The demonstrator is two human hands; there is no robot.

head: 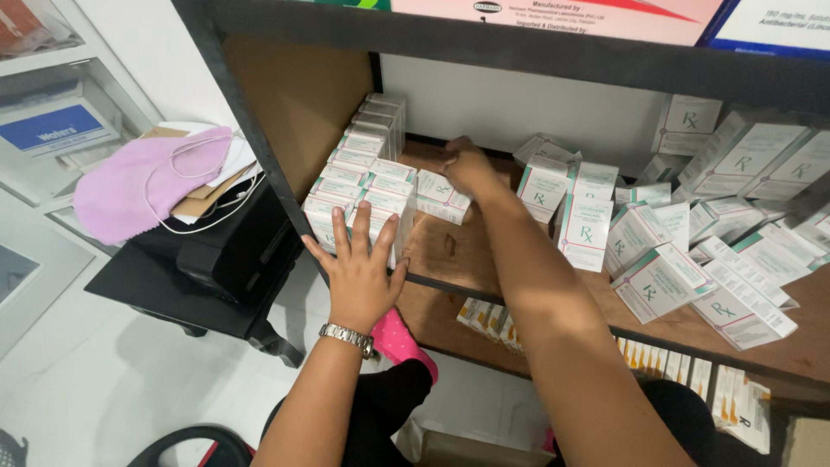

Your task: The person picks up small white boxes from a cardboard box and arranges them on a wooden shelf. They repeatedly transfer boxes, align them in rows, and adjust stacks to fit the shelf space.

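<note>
Our right hand [468, 164] has its fingers clenched on a white-and-teal box [443, 196] lying on the wooden shelf [450, 251], while our left hand [361, 275], fingers spread flat, presses against the neat stacked boxes [359, 177] just left of it.

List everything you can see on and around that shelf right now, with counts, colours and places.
stacked medicine boxes: a neat block, count unclear, white with teal trim, left end of the shelf
single box: one, white and teal, lying flat beside the stack
loose medicine boxes: many, white and teal, tumbled over the right half
wooden shelf: one, brown board in a black frame
lower-shelf packs: several, white and orange, row under the board
pink cloth: one, on a black stand at left, white cord across it
wristwatch: one, silver, left wrist
left hand: fingers spread flat against the stack's front
right hand: at the single box's far end, grip unclear
</note>
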